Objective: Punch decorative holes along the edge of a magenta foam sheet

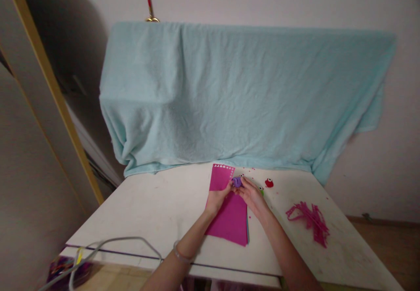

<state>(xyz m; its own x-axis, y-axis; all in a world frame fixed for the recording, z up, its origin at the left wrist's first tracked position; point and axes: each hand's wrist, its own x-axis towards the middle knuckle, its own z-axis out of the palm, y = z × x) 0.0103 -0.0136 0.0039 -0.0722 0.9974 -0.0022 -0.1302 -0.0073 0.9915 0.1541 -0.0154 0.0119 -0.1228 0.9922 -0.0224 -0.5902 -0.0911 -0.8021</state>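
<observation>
We grip a small, rounded purple object [236,182] between our left hand [217,200] and our right hand [252,195], the fingertips of both closed on it; its finer details are too small to make out. It sits above the far right part of a smooth magenta paper sheet [229,221], whose twelve o'clock edge carries a row of little cut-outs. A teal sheet [248,230] peeks from beneath at four o'clock. At three o'clock from the purple object we see a squat red object [269,183] with a round white spot, and a green object [261,191] partly hidden behind our right hand. Ragged, lacy magenta strips [310,223] lie heaped at four o'clock on the scuffed white tabletop [157,203]. A soft, creased pale-blue towel [246,94] drapes across twelve o'clock.
</observation>
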